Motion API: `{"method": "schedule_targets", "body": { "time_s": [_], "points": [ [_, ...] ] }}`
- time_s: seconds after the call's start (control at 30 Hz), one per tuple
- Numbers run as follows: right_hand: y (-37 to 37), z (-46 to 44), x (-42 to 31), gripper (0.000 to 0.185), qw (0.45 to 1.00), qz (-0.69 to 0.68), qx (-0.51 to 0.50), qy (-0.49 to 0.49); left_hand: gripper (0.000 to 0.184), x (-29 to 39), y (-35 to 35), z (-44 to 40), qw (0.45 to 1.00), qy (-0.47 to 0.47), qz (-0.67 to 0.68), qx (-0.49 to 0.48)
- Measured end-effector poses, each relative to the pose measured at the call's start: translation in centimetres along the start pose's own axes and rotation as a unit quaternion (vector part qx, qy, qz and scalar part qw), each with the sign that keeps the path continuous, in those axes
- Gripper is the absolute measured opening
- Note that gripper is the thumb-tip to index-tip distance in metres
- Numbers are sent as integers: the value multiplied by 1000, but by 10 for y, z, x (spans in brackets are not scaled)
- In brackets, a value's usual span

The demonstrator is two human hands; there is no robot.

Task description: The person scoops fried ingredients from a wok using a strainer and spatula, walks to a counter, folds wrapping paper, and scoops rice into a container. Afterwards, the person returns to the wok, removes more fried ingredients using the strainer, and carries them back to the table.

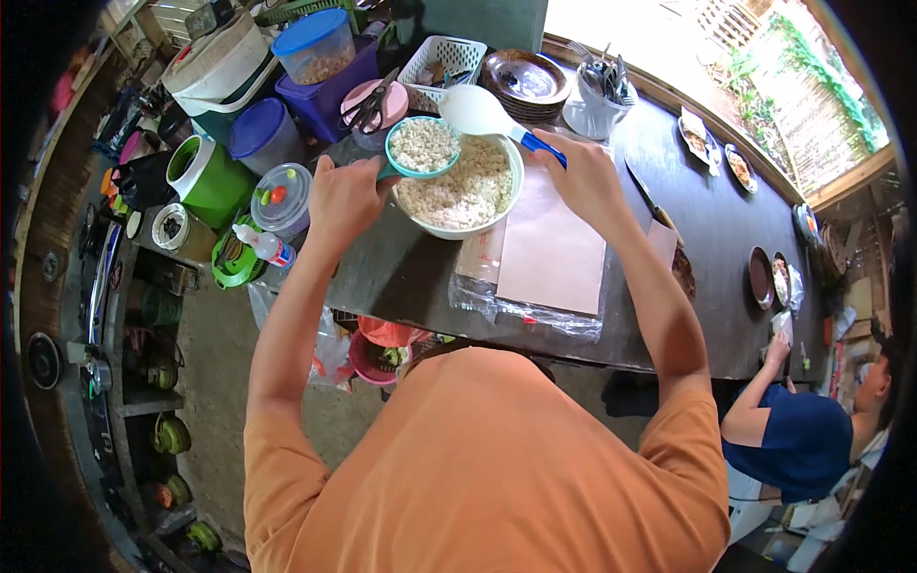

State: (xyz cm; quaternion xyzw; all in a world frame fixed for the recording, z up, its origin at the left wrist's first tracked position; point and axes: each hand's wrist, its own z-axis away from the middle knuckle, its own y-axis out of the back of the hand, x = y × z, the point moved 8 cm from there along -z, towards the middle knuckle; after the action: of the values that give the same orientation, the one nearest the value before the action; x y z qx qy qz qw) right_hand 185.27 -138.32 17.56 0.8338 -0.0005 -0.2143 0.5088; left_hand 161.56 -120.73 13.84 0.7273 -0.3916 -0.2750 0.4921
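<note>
Near the top center of the frame, my left hand (346,196) grasps the handle of a small teal-rimmed cup (424,176), which is heaped with white rice (426,144). The cup overlaps the upper left of a large pale bowl (451,232), also holding rice, on the dark table (392,277). Just to the right, my right hand (581,180) is closed around the blue handle of a white paddle (470,109). Its broad head covers part of the bowl's far rim (whether it touches the cup, I can't tell).

Beside the bowl, right of center, brown paper sheets (552,256) lie stacked on clear plastic. Dark plates (525,76) are piled at the top, next to a white basket (424,93) and a tub of cutlery (594,116). At the lower right, another person in a blue top (798,435) is at the table's edge.
</note>
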Motion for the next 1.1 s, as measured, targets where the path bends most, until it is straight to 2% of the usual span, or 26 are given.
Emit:
{"method": "schedule_targets", "body": {
  "time_s": [0.07, 0.17, 0.23, 0.37, 0.43, 0.57, 0.63, 0.67, 0.73, 0.9, 0.97, 1.0, 1.07, 1.1],
  "points": [
    [0, 0, -15, 31, 998, -42, 23, 27, 28, 0, -2, 1, 1000, -4, 6, 1],
    [1, 1, -41, 31, 999, -3, 7, 39, 29, 6, -2, -1, 1000, -16, 10, 16],
    [-13, 3, -49, 32, 994, 65, -70, 54, 30, 9, -1, -1, 999, -23, 9, 28],
    [-9, -12, -39, 32, 991, 92, -95, -7, 30, 16, -1, -1, 999, -39, -16, 27],
    [-9, -13, -21, 32, 998, 41, -37, 37, 30, 16, -3, 2, 999, -39, -17, 13],
    [1, -5, 1, 31, 999, 8, -22, 30, 30, 5, 3, 3, 1000, -6, 9, 6],
    [6, 7, -6, 31, 997, -15, -59, -38, 30, 1, 1, 1, 1000, 11, 15, -11],
    [0, 13, -9, 31, 997, -15, -60, -39, 30, 2, 2, 0, 1000, 3, 12, -4],
    [-12, 22, -24, 30, 998, 18, -26, 50, 31, 4, 2, -1, 1000, -6, 7, 2],
    [-10, 13, -10, 30, 996, 72, -10, 42, 32, 11, -10, 3, 999, -33, -16, -16],
    [-3, 5, 0, 31, 996, 76, -20, -38, 32, 11, -10, 4, 999, -39, -4, -8],
    [-5, 1, -1, 31, 996, 77, -19, -39, 32, 12, -7, 4, 999, -41, 7, 0],
    [2, -5, -18, 32, 992, 83, 84, 39, 31, 15, -3, 3, 999, -52, 16, 0],
    [-1, -8, -19, 32, 992, 82, 84, 39, 31, 17, 0, 3, 998, -63, 27, -1]
  ]
}}
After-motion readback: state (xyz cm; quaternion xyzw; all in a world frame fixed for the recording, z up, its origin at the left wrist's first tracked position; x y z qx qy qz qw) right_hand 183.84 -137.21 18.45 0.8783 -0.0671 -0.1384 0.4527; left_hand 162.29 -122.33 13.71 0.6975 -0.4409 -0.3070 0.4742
